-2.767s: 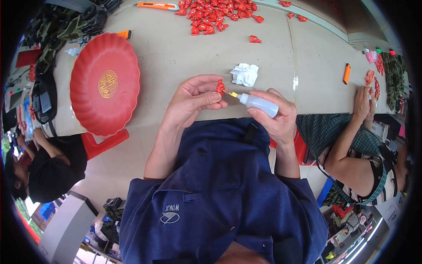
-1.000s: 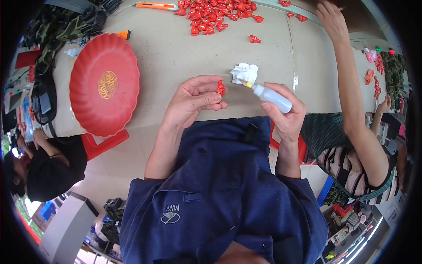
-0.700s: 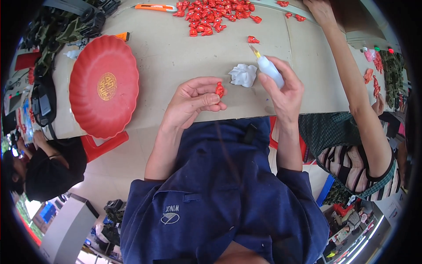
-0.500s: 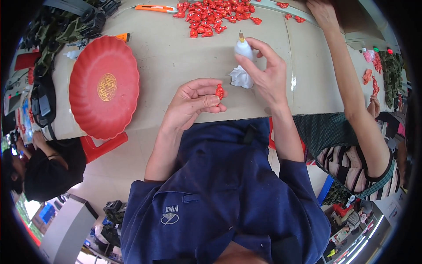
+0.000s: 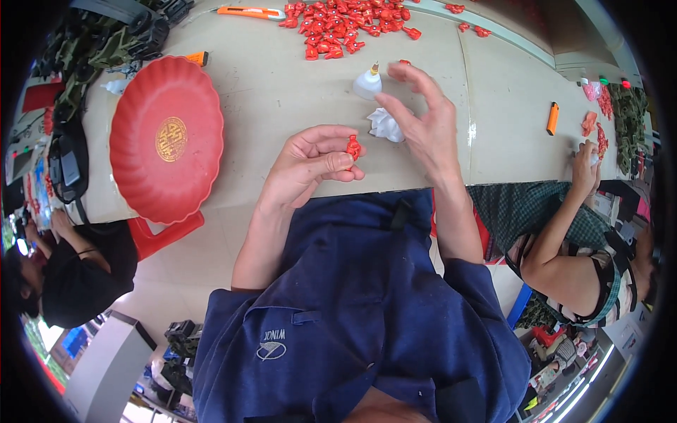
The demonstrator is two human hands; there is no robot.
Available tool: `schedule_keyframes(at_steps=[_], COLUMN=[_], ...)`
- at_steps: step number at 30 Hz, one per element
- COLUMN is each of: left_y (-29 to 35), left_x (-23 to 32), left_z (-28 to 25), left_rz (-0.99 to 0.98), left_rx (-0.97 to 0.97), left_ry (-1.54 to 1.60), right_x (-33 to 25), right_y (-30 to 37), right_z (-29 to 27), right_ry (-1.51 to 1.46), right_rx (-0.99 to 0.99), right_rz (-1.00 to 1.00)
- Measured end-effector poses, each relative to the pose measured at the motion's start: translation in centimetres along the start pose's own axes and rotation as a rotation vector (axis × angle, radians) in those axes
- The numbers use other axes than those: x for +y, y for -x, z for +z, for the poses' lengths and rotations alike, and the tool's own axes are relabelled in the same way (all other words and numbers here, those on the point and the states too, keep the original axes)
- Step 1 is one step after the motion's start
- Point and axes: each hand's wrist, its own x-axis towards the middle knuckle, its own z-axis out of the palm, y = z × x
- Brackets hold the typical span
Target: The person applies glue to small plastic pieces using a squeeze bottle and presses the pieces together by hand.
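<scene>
Pinched between the thumb and fingers of my left hand is a small red figurine piece, held upright near the front of the table. My right hand is open, thumb and fingers spread apart. Just left of its fingertips stands a white squeeze bottle with a thin needle tip on a yellowish base. A white fluted piece lies between my two hands, partly behind the right thumb. One red piece shows at the right fingertips. Beyond is a heap of similar red pieces.
A red scalloped tray lies at left. An orange utility knife is at the far edge. Further right are an orange-and-black tool and a co-worker's arm. Another person sits at left.
The bottle has moved slightly left and now stands on the table, released by my right hand. My left hand keeps the red piece still. The co-worker's arm at right has drawn back.
</scene>
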Motion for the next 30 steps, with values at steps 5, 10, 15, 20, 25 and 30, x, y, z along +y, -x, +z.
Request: schedule_keyframes(at_steps=[5, 10, 15, 20, 25, 30], left_y=[0.1, 0.0, -0.1, -0.1, 0.1, 0.1], left_x=[0.0, -0.1, -0.2, -0.3, -0.1, 0.2], left_z=[0.0, 0.0, 0.2, 0.6, -0.2, -0.6], left_rz=[-0.003, 0.005, 0.040, 0.071, 0.010, -0.028], left_rx=[0.017, 0.027, 0.001, -0.008, -0.014, -0.044], left_ry=[0.012, 0.021, 0.023, -0.004, 0.057, 0.074], right_x=[-0.4, -1.6, -2.7, -2.4, -1.0, -1.3], right_y=[2.6, 4.6, 3.9, 4.0, 4.0, 3.9], right_z=[-2.1, -1.3, -0.3, -0.5, -2.8, -4.0], right_ry=[0.350, -0.090, -0.054, 0.015, 0.242, 0.381], right_rx=[-0.115, -0.051, -0.186, -0.208, -0.167, -0.085], right_rz=[-0.050, 0.078, -0.360, -0.368, -0.361, -0.187])
